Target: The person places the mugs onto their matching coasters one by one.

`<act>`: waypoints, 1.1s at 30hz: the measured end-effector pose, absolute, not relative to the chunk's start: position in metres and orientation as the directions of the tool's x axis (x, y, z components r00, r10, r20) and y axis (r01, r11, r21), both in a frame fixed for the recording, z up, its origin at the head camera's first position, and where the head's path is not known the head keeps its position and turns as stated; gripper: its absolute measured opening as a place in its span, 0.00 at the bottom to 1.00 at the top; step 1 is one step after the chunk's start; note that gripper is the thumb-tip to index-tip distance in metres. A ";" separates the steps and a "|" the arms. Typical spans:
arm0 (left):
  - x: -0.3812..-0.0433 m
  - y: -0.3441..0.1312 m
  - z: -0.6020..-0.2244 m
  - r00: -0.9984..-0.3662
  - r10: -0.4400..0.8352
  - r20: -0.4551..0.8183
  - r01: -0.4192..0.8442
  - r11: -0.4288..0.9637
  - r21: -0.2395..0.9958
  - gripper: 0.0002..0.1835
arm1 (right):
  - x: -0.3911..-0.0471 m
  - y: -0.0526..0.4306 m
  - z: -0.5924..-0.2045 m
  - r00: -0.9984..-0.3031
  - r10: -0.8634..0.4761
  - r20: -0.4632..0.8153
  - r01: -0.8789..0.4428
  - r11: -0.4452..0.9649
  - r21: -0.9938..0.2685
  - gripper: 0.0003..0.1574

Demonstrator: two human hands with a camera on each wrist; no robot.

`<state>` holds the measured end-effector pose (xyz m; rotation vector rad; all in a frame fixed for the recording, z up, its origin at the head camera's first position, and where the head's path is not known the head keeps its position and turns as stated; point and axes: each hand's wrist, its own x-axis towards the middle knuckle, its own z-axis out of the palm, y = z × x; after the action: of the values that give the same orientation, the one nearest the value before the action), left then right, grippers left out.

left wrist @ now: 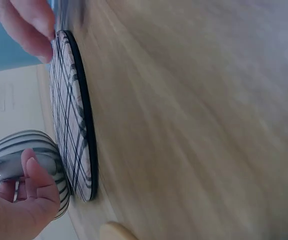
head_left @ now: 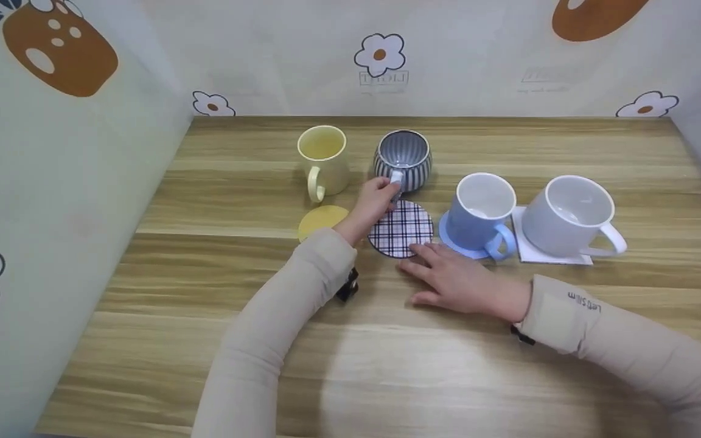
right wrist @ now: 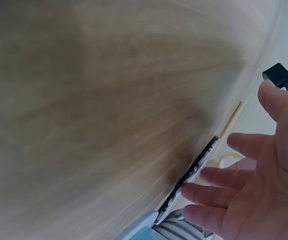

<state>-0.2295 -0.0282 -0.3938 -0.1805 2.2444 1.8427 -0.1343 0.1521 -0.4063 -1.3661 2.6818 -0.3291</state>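
Observation:
My left hand (head_left: 376, 204) grips the handle of a striped grey mug (head_left: 414, 176), which stands just behind a round plaid coaster (head_left: 400, 231). In the left wrist view, curled fingers (left wrist: 38, 185) wrap the handle of the striped mug (left wrist: 28, 142) beside the dark-edged plaid coaster (left wrist: 71, 120). My right hand (head_left: 454, 277) lies at the near right edge of that coaster, fingers spread, with a fingertip at its rim. The right wrist view shows its loosely extended fingers (right wrist: 209, 195) close to the plaid coaster (right wrist: 186, 180), holding nothing.
A yellow mug (head_left: 332, 173) stands at the back left, behind a round yellow coaster (head_left: 320, 220). To the right, a blue mug (head_left: 475, 228) sits on a blue coaster (head_left: 448, 234), and a white mug (head_left: 548, 225) on a square white coaster (head_left: 545, 255). Patterned walls (head_left: 302, 61) border the wooden table (head_left: 423, 377).

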 end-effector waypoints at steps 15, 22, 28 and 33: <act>-0.235 -0.017 -0.396 -0.980 0.019 -0.199 -0.195 0.130 0.972 0.17 | -0.133 0.147 -0.406 -0.568 -0.819 0.084 -0.822 0.559 -0.110 0.43; -0.236 -0.013 -0.395 -0.979 0.016 -0.204 -0.200 0.132 0.971 0.19 | -0.132 0.141 -0.411 -0.585 -0.802 0.124 -0.810 0.584 -0.051 0.43; -0.235 -0.008 -0.397 -0.977 -0.045 -0.208 -0.212 0.127 0.969 0.20 | -0.132 0.139 -0.412 -0.593 -0.798 0.107 -0.804 0.593 -0.036 0.44; -0.236 -0.007 -0.400 -0.981 -0.116 -0.156 -0.179 0.232 0.956 0.19 | -0.132 0.137 -0.410 -0.602 -0.794 0.085 -0.798 0.602 -0.028 0.44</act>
<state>-0.2363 -0.0069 -0.3998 -0.2904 2.4250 1.8926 -0.1318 0.1372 -0.4105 -1.4261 2.8685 -0.1008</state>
